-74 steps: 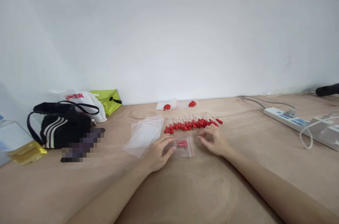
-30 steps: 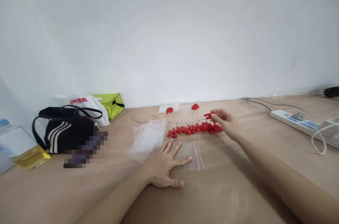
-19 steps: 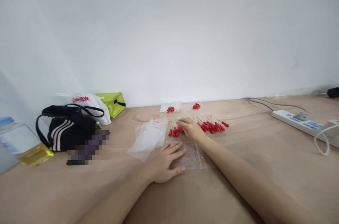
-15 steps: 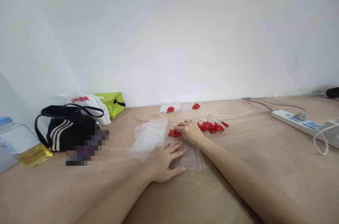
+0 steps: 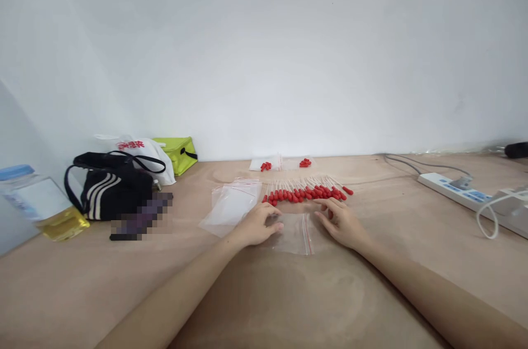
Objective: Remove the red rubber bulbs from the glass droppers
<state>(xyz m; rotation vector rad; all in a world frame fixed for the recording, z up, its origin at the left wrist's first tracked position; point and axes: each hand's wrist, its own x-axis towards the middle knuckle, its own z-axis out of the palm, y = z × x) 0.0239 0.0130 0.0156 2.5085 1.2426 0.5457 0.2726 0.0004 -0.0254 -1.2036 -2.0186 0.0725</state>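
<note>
A small clear zip bag (image 5: 293,229) with a red seal line lies flat on the wooden table (image 5: 264,294) in front of me. My left hand (image 5: 256,225) rests on the bag's left end, fingers curled and thumb pressed on the plastic. My right hand (image 5: 340,222) lies at the bag's right, sealed end, fingers stretched out low over the table and touching its edge. Just behind both hands is a row of several thin sticks with red tips (image 5: 306,192). A pile of empty clear bags (image 5: 231,205) lies left of the row.
Two small bags holding red tips (image 5: 266,164) (image 5: 304,162) lie by the wall. At the left stand a black striped bag (image 5: 109,189), a white plastic bag (image 5: 136,148), a green pouch (image 5: 178,152) and a bottle of yellow liquid (image 5: 39,203). White power strips (image 5: 466,190) with cables sit right.
My right hand has come back from the stick row to the bag's right end. My left hand went from flat on the bag to curled at its left end.
</note>
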